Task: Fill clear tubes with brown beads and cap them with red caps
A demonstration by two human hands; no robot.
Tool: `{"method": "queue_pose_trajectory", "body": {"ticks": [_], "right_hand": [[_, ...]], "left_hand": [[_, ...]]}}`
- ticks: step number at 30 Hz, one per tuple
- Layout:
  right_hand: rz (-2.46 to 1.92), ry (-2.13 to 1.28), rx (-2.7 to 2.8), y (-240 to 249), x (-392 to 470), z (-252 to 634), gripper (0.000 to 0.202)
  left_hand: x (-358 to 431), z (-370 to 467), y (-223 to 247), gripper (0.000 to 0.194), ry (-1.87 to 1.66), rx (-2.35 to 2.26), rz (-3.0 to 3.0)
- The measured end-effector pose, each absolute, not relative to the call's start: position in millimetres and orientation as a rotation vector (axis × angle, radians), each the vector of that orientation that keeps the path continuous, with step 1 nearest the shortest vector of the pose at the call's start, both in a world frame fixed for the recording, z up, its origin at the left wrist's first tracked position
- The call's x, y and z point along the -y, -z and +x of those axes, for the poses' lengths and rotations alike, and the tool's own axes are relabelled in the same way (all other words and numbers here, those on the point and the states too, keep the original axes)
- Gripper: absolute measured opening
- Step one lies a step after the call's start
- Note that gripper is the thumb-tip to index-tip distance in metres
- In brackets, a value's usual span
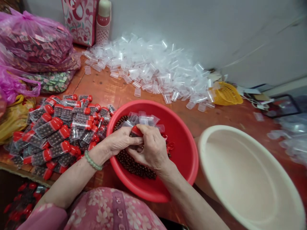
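Over a red basin (182, 143), my two hands meet around one small container with a red cap (135, 130). My left hand (121, 140), with a green bead bracelet (92, 161) at the wrist, has its fingers closed on it from the left. From the right, my right hand (152, 147) presses its fingers at the red cap; its lower part is hidden by the fingers. Inside the basin lie dark brown beads (134, 166), clear plastic tubes (144, 118) and a few red caps (170, 146).
Filled red-capped containers (55, 127) are heaped at left, below pink bags (40, 41). Clear tubes (148, 67) pile along the wall, beside a yellow basket (226, 94). An off-white basin (244, 169) stands at right. A bottle (103, 24) is at the back.
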State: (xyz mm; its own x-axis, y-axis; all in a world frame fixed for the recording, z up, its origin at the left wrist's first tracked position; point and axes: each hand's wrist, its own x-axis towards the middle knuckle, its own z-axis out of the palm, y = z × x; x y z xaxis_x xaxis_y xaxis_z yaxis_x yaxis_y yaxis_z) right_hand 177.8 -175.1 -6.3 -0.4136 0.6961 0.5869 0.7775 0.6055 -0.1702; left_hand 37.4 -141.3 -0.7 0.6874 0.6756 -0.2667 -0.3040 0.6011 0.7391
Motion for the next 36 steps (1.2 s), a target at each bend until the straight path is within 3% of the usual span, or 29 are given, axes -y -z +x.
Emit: {"method": "queue_pose_trajectory", "body": {"ticks": [9, 14, 21, 31, 36], "right_hand": [[-1.149, 0.054, 2.187, 8, 171, 180, 0.066], [-1.165, -0.019, 2.176, 13, 171, 181, 0.082], [-1.101, 0.163, 2.218, 14, 171, 176, 0.071], [-1.033, 0.307, 2.267, 14, 172, 174, 0.076], [-1.005, 0.223, 2.289, 12, 168, 174, 0.081]], "left_hand": [[139, 34, 3, 0.039, -0.593, -0.537, 0.613], [134, 42, 6, 0.064, -0.542, -0.668, 0.449], [140, 54, 1, 0.030, -0.726, -0.941, 0.400], [149, 52, 0, 0.042, -0.672, -1.046, 0.471], [144, 47, -6, 0.031, -0.839, -1.019, 0.563]]}}
